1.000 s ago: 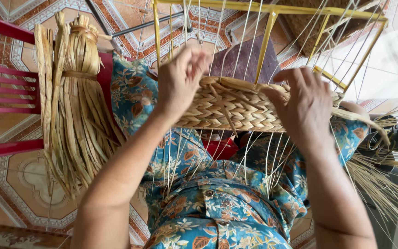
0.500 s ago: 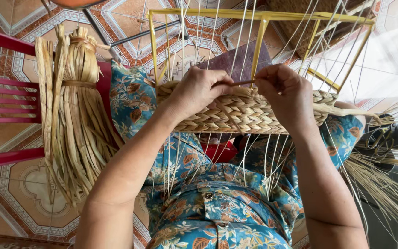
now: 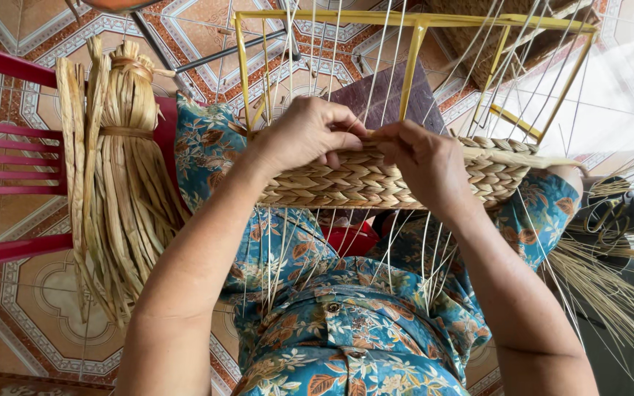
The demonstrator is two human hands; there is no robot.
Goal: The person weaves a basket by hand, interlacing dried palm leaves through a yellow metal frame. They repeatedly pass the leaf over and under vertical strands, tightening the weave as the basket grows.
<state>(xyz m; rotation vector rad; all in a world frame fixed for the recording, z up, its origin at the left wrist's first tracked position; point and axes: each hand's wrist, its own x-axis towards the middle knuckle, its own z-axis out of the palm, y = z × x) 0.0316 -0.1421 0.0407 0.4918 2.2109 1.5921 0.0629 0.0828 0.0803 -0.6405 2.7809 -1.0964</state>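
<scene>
Both hands have closed in on each other since a second ago — they sat wide apart on the woven band then, now they meet at the top edge near its middle. Left hand (image 3: 310, 136) is curled, fingertips pinched on the top row of the woven basket wall (image 3: 376, 180). Right hand (image 3: 420, 161) is closed narrow at 3 o'clock of the left, knuckles almost touching it, thumb and fingers nipping what looks like a single flat strand at the rim — the strand itself is mostly hidden, so I can't tell exactly which one.

The basket wall rests across the lap, on the blue floral clothing (image 3: 332, 323), with the yellow wire frame (image 3: 412, 51) rising from it toward 12 o'clock. Thin pale stakes (image 3: 387, 73) run up through the weave and hang below it toward 6.

My read: the wide hold was steadying or turning the piece; the tight two-hand pinch means the work is now at one spot on the rim — a strand being tucked or pulled between stakes. Only a low band is woven; most of the frame is bare.

Bundle of dried flat reed (image 3: 122, 183) hangs at 9 o'clock over the red chair (image 3: 9, 158), untouched. Loose straw (image 3: 610, 293) fans out at 4 o'clock.
</scene>
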